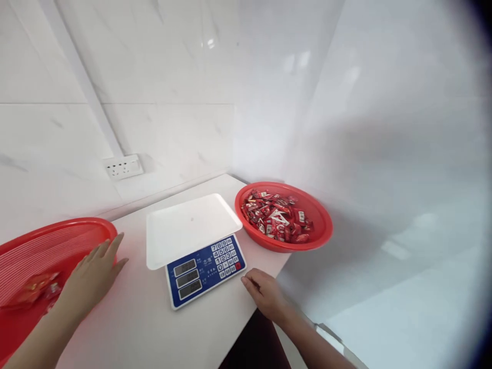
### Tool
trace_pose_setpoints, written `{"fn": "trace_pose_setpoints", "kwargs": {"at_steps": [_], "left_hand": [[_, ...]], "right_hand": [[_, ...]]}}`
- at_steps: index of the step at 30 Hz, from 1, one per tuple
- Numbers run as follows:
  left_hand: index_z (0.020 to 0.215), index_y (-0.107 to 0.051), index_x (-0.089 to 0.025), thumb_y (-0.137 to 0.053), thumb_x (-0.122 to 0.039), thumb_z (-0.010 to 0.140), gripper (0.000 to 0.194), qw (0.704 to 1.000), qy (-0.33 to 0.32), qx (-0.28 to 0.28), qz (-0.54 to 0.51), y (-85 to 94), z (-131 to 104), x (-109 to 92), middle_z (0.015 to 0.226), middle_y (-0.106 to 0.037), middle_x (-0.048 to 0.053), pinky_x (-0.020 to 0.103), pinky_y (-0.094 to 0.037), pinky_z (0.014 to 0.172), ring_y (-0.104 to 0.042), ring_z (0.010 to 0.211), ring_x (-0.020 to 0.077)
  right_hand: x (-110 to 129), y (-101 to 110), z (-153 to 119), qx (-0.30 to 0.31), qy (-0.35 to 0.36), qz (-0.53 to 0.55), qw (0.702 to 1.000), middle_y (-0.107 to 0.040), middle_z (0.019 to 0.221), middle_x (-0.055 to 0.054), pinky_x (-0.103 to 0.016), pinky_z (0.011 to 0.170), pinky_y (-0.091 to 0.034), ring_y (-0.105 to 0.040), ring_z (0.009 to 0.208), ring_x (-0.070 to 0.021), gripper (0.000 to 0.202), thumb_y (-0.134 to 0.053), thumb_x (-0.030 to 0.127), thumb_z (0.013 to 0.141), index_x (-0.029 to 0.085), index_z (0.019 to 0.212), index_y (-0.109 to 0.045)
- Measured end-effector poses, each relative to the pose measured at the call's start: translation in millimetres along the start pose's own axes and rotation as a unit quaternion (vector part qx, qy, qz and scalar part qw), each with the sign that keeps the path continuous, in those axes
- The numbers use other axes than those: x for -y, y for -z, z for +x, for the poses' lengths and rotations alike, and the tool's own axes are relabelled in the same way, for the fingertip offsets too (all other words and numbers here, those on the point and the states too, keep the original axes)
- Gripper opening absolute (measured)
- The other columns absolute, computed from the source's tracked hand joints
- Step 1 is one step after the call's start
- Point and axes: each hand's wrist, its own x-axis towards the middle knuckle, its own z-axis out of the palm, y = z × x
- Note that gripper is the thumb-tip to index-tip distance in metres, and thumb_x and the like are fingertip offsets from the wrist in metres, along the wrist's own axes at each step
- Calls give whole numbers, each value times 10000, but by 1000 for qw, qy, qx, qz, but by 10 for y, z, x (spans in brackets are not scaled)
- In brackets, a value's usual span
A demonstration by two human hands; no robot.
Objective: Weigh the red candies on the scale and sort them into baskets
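My left hand [94, 269] is open, its fingers stretched out over the rim of a large red basket [82, 221] at the left. Several red packets [36, 289] lie inside that basket, partly behind my forearm. My right hand [263, 289] rests curled by the table's edge, beside the lower right corner of a digital scale [205, 271]; whether its fingers hold anything is hidden. The scale has a blue keypad panel with three displays and a white weighing tray [192, 225] with nothing on it. A red basin [323, 225] holding many small red-wrapped packets [279, 215] stands behind the scale to the right.
The white table [130, 318] runs into a corner between a marble-patterned wall [172, 138] and a pale smooth wall [384, 179] at the right. A power socket [123, 167] with a cable duct [82, 77] is fixed above the table.
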Motion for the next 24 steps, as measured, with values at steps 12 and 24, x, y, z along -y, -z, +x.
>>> {"fn": "trace_pose_setpoints", "kwargs": {"at_steps": [12, 24], "left_hand": [[1034, -542, -250, -479, -249, 862, 184, 848, -426, 32, -315, -989, -1331, -1101, 797, -699, 41, 200, -507, 608, -660, 669, 154], [977, -575, -235, -473, -291, 860, 165, 849, -302, 219, -374, -1149, -1288, -1068, 815, -691, 6, 138, -505, 637, -657, 707, 119]], "right_hand": [[-966, 1652, 1138, 168, -231, -250, 925, -660, 972, -78, -273, 723, -434, -601, 885, -228, 243, -589, 261, 743, 184, 971, -624], [-1368, 1414, 1340, 300, -259, -267, 878, -606, 1045, -66, -356, 783, -478, -586, 908, -187, 249, -586, 284, 817, 153, 1029, -588]]}}
